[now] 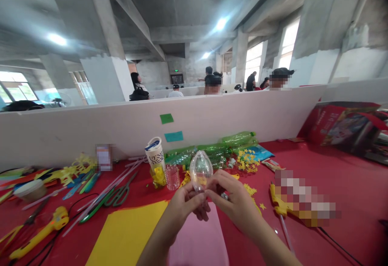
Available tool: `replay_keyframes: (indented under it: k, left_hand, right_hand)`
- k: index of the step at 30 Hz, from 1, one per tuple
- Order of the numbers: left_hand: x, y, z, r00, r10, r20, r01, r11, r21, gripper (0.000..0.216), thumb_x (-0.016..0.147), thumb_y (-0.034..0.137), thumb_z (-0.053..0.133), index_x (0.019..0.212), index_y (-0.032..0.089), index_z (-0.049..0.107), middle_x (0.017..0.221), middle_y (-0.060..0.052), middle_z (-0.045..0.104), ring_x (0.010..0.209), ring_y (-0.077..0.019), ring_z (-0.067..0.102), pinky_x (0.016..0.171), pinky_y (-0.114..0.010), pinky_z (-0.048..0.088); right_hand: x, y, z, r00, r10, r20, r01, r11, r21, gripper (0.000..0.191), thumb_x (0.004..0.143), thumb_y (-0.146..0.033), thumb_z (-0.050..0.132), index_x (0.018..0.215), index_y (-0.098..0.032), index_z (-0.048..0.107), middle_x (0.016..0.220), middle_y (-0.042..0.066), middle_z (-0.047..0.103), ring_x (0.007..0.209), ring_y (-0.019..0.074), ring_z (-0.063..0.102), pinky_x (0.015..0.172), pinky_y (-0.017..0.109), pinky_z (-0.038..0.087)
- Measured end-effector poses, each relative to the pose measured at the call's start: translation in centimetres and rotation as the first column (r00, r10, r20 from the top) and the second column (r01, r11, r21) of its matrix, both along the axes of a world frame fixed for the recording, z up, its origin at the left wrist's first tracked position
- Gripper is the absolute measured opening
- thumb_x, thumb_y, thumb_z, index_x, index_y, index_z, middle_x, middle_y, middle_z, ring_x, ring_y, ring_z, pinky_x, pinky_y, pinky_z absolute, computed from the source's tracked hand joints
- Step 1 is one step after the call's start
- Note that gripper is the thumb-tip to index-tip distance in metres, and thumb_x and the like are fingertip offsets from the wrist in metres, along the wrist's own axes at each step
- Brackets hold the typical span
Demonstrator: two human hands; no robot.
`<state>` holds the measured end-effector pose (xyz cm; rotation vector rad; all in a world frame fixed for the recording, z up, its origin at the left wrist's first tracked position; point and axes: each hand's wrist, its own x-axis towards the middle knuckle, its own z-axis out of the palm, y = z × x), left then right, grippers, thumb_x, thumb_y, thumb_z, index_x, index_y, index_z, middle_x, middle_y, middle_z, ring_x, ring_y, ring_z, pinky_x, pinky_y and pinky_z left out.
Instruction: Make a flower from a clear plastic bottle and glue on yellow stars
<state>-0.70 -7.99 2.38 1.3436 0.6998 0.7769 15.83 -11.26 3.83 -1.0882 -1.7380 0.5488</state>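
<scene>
A clear, ribbed, bulb-shaped piece of plastic (201,167) stands upright between my hands, above the table. My left hand (190,201) is closed around its narrow lower end. From the other side, my right hand (224,187) pinches the same lower end with thumb and fingertips. My fingers partly hide that end. Under my hands lie a pink sheet (198,241) and a yellow sheet (129,233). Just behind the plastic piece are green plastic bottles (239,139) and a clear ribbed plastic cup (172,177).
Yellow glue guns lie at left (45,233) and right (279,201), with cords trailing. Scissors (121,191) and plastic straws (103,193) are on the left. A white tumbler (155,153) stands before the white partition (91,128). Yellow stars (247,161) are heaped behind my right hand.
</scene>
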Motion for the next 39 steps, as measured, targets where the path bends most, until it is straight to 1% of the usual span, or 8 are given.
replay_keyframes:
  k: [2,5,11,18,23,30,34,39]
  left_hand:
    - [-0.1,-0.1,0.0,0.999,-0.028,0.042,0.03,0.998,-0.057,0.028,0.082,0.04,0.057,0.091,0.013,0.055,0.069,-0.005,0.065,0.054,-0.0146,0.062,0.054,-0.026,0.042]
    - [-0.2,-0.3,0.0,0.992,-0.027,0.123,0.043,0.99,-0.133,0.027,0.085,0.037,0.054,0.093,0.012,0.056,0.071,-0.007,0.066,0.055,-0.0136,0.061,0.055,-0.025,0.042]
    - [-0.1,-0.6,0.6,0.981,-0.033,0.189,0.067,0.982,-0.175,0.024,0.087,0.032,0.052,0.092,0.009,0.058,0.074,-0.009,0.066,0.059,-0.0144,0.062,0.059,-0.027,0.043]
    - [0.0,-0.5,0.2,0.969,-0.008,0.247,0.058,0.978,-0.199,0.022,0.088,0.032,0.052,0.088,0.011,0.059,0.07,-0.006,0.064,0.059,-0.0148,0.062,0.059,-0.028,0.044]
    - [-0.1,-0.3,-0.2,0.972,-0.009,0.235,0.053,0.983,-0.179,0.023,0.088,0.03,0.051,0.089,0.01,0.06,0.071,-0.007,0.064,0.059,-0.016,0.062,0.059,-0.029,0.044]
    - [0.0,-0.2,0.0,0.981,-0.026,0.193,0.062,0.981,-0.184,0.021,0.087,0.027,0.05,0.096,0.011,0.059,0.076,-0.008,0.065,0.063,-0.0164,0.061,0.065,-0.031,0.042]
    - [0.1,-0.1,-0.3,0.98,-0.027,0.198,0.063,0.982,-0.18,0.018,0.086,0.025,0.051,0.093,0.012,0.06,0.074,-0.006,0.064,0.063,-0.0161,0.06,0.065,-0.031,0.041]
    - [0.3,0.3,-1.0,0.972,-0.019,0.233,0.052,0.989,-0.136,0.017,0.083,0.022,0.056,0.095,0.012,0.062,0.074,-0.005,0.062,0.065,-0.014,0.058,0.067,-0.03,0.041]
  right_hand:
    - [0.1,-0.1,0.2,1.0,-0.003,-0.004,0.003,1.0,0.007,0.012,0.084,-0.017,0.057,0.073,-0.022,0.057,0.073,-0.002,0.051,0.068,0.0126,0.05,0.06,0.024,0.04]
    - [0.2,-0.2,0.4,1.0,0.003,-0.016,-0.003,1.0,0.013,0.011,0.086,-0.02,0.056,0.075,-0.022,0.059,0.074,-0.001,0.053,0.068,0.0134,0.051,0.062,0.025,0.041]
    - [0.2,-0.4,0.4,0.999,0.029,-0.022,-0.027,0.996,0.088,0.011,0.086,-0.016,0.053,0.083,-0.023,0.061,0.078,0.0,0.055,0.07,0.0133,0.054,0.064,0.025,0.043]
    - [-0.5,-0.5,0.1,0.999,0.04,-0.012,-0.037,0.984,0.172,0.014,0.086,-0.014,0.052,0.076,-0.02,0.059,0.073,0.001,0.058,0.069,0.0136,0.055,0.062,0.025,0.043]
    - [-0.7,-0.3,-0.1,0.998,0.064,-0.018,-0.061,0.988,0.145,0.017,0.083,-0.007,0.053,0.071,-0.019,0.057,0.067,-0.002,0.057,0.065,0.0115,0.053,0.06,0.022,0.041]
    - [-0.4,-0.1,-0.2,1.0,-0.019,0.006,0.018,0.998,0.056,0.015,0.084,-0.012,0.054,0.071,-0.019,0.056,0.066,-0.003,0.054,0.063,0.011,0.051,0.059,0.022,0.039]
    - [-0.4,0.0,-0.2,0.999,-0.054,-0.008,0.054,0.999,0.007,0.014,0.084,-0.013,0.054,0.071,-0.019,0.055,0.065,-0.004,0.053,0.061,0.0102,0.052,0.057,0.021,0.039]
    - [-0.7,0.1,-0.4,0.998,-0.059,0.029,0.057,0.997,0.047,0.013,0.082,-0.011,0.056,0.072,-0.019,0.055,0.068,-0.003,0.052,0.062,0.01,0.05,0.056,0.021,0.037]
